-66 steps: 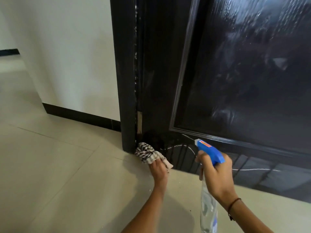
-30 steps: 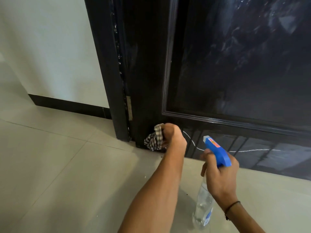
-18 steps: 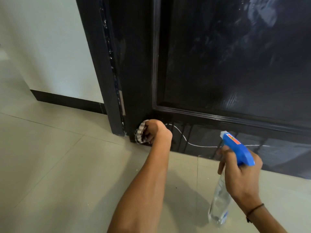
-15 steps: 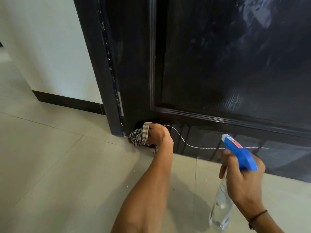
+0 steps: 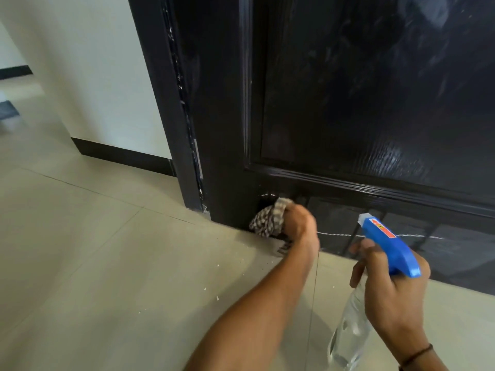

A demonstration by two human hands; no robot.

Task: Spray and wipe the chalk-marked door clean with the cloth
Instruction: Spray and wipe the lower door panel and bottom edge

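Two hands at the door's bottom corner, one wiping, one ready to spray.

Your left hand [image 5: 297,223] gripped the bunched checked cloth [image 5: 267,222] and pressed it against the door [image 5: 348,89] low at its hinge-side corner, right where the chalk line [image 5: 334,235] began. Your right hand [image 5: 388,287] curled round the spray bottle [image 5: 385,242], nozzle pointed toward the bottom rail, likely kept close for wetting the remaining line. White flecks lay on the floor tiles [image 5: 107,263] near the door frame [image 5: 171,116].
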